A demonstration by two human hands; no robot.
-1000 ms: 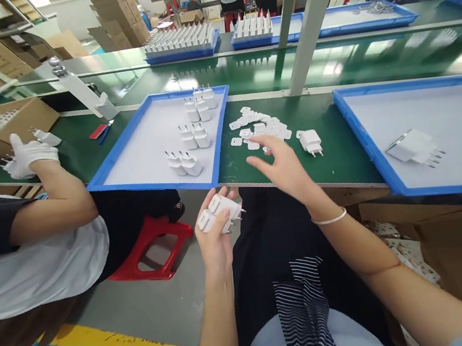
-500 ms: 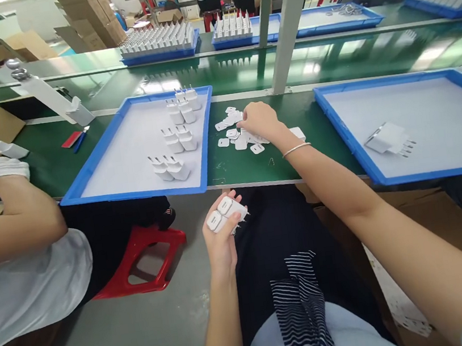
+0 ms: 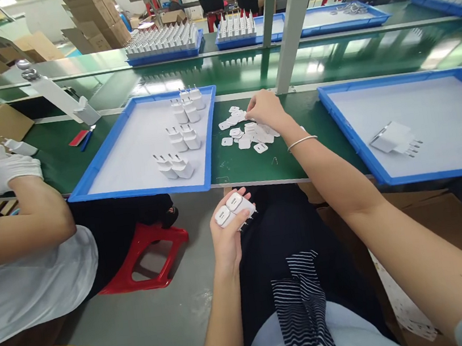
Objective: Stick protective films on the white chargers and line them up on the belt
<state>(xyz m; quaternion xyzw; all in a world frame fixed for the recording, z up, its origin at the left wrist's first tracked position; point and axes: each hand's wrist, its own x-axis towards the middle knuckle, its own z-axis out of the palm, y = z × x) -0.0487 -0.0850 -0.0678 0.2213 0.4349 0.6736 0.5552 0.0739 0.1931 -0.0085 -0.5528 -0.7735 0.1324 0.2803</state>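
Green, smooth surface (image 3: 248, 170) took up the middle, with the work spread along its near edge. Shallow rectangular blue-rimmed tray with a pale floor (image 3: 125, 153) sat on the left; a second blue-rimmed tray with a pale floor (image 3: 441, 109) sat on the right, well apart from it.

Bare left hand (image 3: 226, 239) was below the near edge, its grip closed round two blocky white plastic plugs (image 3: 229, 209) side by side, port faces up, metal prongs toward the right. Bare right hand (image 3: 266, 112) reached over the surface between the trays, fingertips at the back of the loose pieces; couldn't tell if that grip was pinching one or just touching.

Progress, judged from the layout: partway, early side. Left tray held a short column of upright white plugs (image 3: 173, 167), prongs up, in pairs along its right side, probably the done ones; most of that tray's floor was bare. Right tray held a few white plugs lying on their sides (image 3: 393, 137), likely waiting.

Smallest items: thin white rounded-square plastic pieces (image 3: 244, 143), heaped just right of the left tray, plenty left. Whether the held plugs already carried such pieces: too small to tell.
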